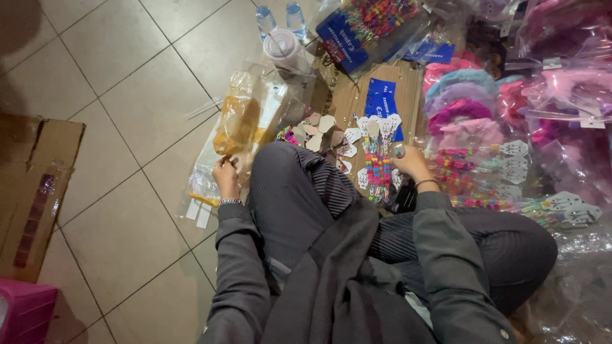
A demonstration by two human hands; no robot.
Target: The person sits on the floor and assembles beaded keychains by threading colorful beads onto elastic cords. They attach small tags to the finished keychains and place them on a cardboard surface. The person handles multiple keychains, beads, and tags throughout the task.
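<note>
I sit cross-legged on a tiled floor in dark striped trousers. My left hand [225, 175], with a watch at the wrist, rests on a clear plastic bag [239, 124] holding yellowish contents; its fingers are curled on the plastic. My right hand [410, 160], with a bracelet at the wrist, is closed on the top of a white card of colourful hair clips [378, 167]. More clip cards [331, 134] lie fanned out on a flattened cardboard sheet [357, 95] in front of my knees.
Fluffy pink and purple hair bands [462, 105] in plastic bags pile up at the right. A lidded white cup [285, 50] and water bottles [280, 18] stand ahead. A cardboard box [32, 191] and pink bin [25, 312] sit at the left.
</note>
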